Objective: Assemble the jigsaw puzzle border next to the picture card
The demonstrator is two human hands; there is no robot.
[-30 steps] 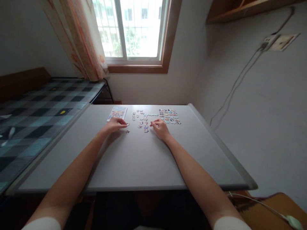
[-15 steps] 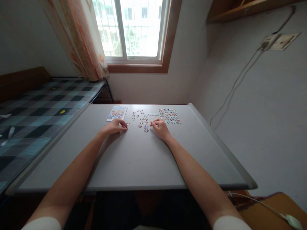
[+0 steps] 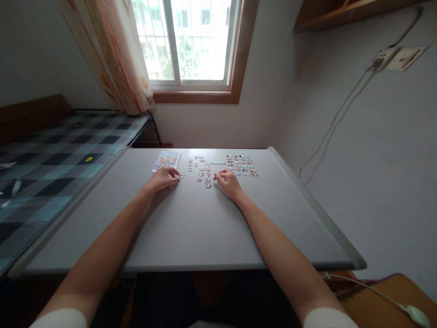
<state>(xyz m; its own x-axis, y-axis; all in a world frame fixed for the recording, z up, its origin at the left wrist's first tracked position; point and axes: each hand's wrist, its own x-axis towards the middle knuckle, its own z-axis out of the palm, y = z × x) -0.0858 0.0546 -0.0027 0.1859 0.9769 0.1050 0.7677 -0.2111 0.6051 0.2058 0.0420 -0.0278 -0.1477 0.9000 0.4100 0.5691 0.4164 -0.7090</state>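
My left hand (image 3: pixel 164 178) is low over the table, thumb and forefinger pinched at a small jigsaw piece (image 3: pixel 178 179). Another loose jigsaw piece (image 3: pixel 182 176) lies right by those fingertips. My right hand (image 3: pixel 228 181) rests on the table with its fingers curled together; whatever they hold, if anything, is hidden. Just left of it runs a partly joined strip of puzzle (image 3: pixel 208 183), purple at its near end. A pale joined row (image 3: pixel 215 163) extends right from the strip's far end.
A colourful picture sheet (image 3: pixel 166 160) lies beyond my left hand. Several loose pieces (image 3: pixel 241 166) are spread in rows at the right, with others (image 3: pixel 190 165) left of the strip. The white table (image 3: pixel 191 228) stands between a checked bed (image 3: pixel 68 146) and the wall.
My left hand has shifted slightly away from me and to the left, its fingertips now beside the loose piece. My right hand has stayed in place.
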